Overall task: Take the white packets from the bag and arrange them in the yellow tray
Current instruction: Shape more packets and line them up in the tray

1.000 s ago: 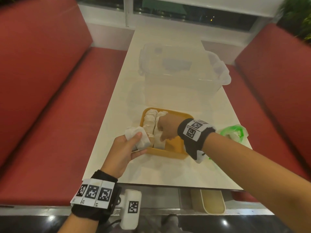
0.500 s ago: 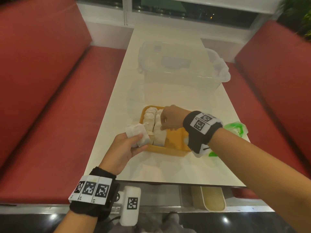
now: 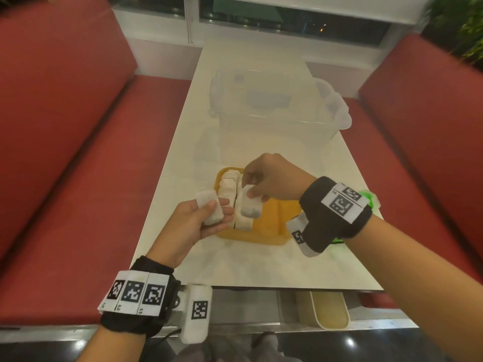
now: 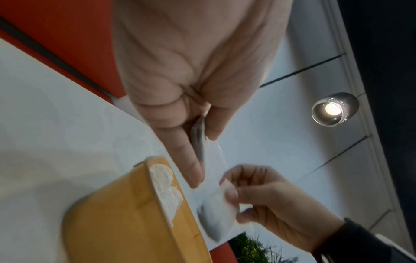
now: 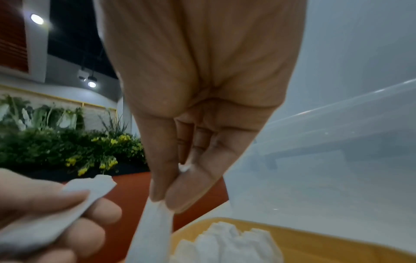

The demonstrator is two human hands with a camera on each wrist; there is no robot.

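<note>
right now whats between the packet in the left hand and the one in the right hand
In the head view, the packets standing in the yellow tray lie between them: a row separates the left hand's packet from the right hand's packet.

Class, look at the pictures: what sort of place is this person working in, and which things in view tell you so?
Probably a restaurant or café booth. Red padded benches line both sides of a long white table that ends at a window; a hanging globe lamp and an indoor planter with yellow flowers suit a dining room.

A clear plastic bin (image 3: 271, 111) sits on the white table (image 3: 256, 265); red benches (image 3: 65, 152) flank it.
</note>
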